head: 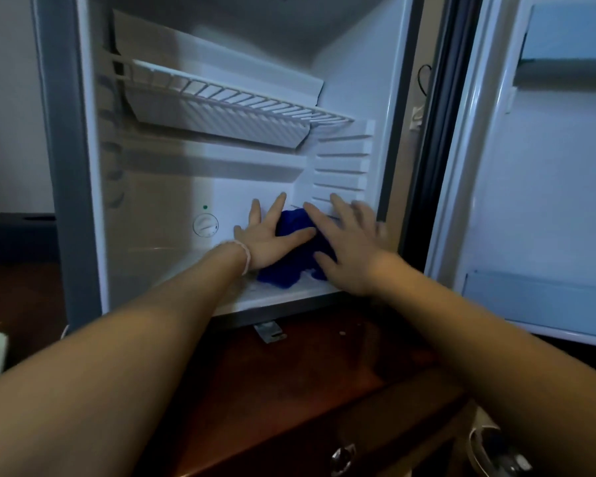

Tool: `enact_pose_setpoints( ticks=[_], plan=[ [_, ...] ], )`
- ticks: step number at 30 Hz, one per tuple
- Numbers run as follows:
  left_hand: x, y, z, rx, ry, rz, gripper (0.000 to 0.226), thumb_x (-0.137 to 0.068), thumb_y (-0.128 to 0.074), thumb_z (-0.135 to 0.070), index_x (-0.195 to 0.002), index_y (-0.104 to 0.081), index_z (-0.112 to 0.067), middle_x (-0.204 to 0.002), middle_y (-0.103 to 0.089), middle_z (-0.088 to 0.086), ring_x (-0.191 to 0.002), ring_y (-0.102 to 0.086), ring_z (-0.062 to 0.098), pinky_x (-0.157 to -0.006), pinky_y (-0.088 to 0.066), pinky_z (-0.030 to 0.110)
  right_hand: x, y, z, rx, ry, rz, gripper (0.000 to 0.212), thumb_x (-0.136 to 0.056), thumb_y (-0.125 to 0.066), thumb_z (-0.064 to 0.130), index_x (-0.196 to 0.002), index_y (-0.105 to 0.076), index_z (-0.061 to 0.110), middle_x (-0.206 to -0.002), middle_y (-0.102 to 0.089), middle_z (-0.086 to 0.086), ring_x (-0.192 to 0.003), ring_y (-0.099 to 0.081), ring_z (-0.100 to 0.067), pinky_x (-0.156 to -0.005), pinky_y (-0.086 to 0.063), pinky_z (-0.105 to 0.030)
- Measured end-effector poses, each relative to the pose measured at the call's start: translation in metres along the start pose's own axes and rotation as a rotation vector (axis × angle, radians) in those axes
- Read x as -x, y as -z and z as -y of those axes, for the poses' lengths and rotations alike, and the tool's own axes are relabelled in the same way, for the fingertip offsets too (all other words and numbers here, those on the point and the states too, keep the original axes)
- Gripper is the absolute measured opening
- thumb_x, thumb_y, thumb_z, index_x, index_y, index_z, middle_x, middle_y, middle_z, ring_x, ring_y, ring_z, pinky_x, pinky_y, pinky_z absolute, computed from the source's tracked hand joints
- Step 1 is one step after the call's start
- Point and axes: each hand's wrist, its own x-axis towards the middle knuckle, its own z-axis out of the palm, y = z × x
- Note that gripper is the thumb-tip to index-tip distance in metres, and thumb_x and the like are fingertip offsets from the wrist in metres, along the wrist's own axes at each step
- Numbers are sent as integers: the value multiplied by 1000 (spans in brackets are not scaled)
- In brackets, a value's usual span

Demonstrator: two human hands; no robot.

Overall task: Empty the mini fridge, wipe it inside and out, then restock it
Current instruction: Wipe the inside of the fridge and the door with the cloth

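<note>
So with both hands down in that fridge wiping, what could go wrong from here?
The left hand works close to the thermostat dial, so a sweep of the blue cloth might nudge its setting. The wire shelf hangs tilted overhead and could drop if bumped. The right hand is blurred and near the ribbed side wall.

The mini fridge (344, 98) has smooth white plastic walls inside, faintly glossy. Its shelf (234, 94) is white-coated wire. The cloth (295, 249) is deep blue, soft and matt. Below, the wooden cabinet top (289, 366) looks dark and polished.
</note>
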Motion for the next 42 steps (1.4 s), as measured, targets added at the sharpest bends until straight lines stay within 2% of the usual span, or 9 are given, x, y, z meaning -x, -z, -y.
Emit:
enact_pose_setpoints(
  ticks=[3,7,10,14,18,25,29,32,42],
  plan=[
    [-11,-15,-12,23,-2,63,117,-61,-59,-90,-150,10,-55,-166,5,7,-148,-16,43,-120,-20,54,31,52,-25,312,10,-411,56,-93,-53,44,-142,-46,18,-151,-31,-18,-140,-21,-41,-105,-30,-52],
    [-18,-43,-25,133,-43,-75,107,-77,-66,-70,-157,-2,-40,-152,-36,13,-134,-41,41,-113,-32,52,63,84,-73,303,-163,-807,58,-87,-61,45,-135,-46,17,-137,-38,-23,-125,-36,-46,-89,-33,-48],
    [-17,-55,-37,414,-43,-212,98,-86,-70,-48,-159,-8,-26,-148,-45,9,-129,-48,34,-111,-39,46,55,74,-83,-81,-199,-797,70,-91,-60,35,-152,-26,29,-135,-35,-18,-119,-35,-38,-93,-27,-41],
    [-8,-71,-53,787,83,-363,98,-79,-70,-62,-154,-20,-23,-129,-52,-3,-117,-54,26,-103,-46,44,43,62,-75,-585,-200,-902,80,-92,-55,30,-159,-13,22,-135,-33,2,-119,-28,-15,-104,-23,-39],
    [-3,-85,-84,866,247,-445,81,-84,-31,-77,-145,-38,-25,-145,-43,1,-128,-42,36,-110,-35,53,42,60,-72,-711,-219,-857,79,-86,-49,50,-157,-23,29,-140,-30,4,-123,-21,-9,-108,-17,-35],
    [-10,-98,-102,742,319,-618,54,-97,-35,-63,-139,-43,-30,-143,-43,-2,-127,-38,38,-94,-29,39,39,59,-70,-747,-208,-891,72,-90,-38,51,-157,-24,27,-132,-28,11,-121,-20,-6,-105,-12,-30],
    [-29,-95,-91,696,296,-704,41,-89,-49,-63,-114,-53,-30,-121,-56,-2,-112,-51,30,-95,-43,42,35,56,-72,-677,-182,-944,64,-96,-36,46,-156,-27,25,-134,-30,7,-120,-24,-8,-103,-15,-31],
    [-53,-85,-72,767,268,-731,31,-84,-60,-56,-93,-53,-27,-99,-62,-5,-94,-62,22,-79,-48,33,33,52,-77,-618,-153,-981,59,-100,-36,36,-156,-26,21,-137,-33,-1,-117,-26,-9,-101,-19,-33],
    [-105,-65,-37,705,443,-713,35,-88,-60,-51,-105,-53,-21,-101,-54,-1,-89,-51,25,-80,-38,32,31,47,-80,-541,-114,-1004,61,-99,-36,32,-156,-25,15,-137,-33,-4,-112,-31,-15,-97,-31,-38]
  ],
)
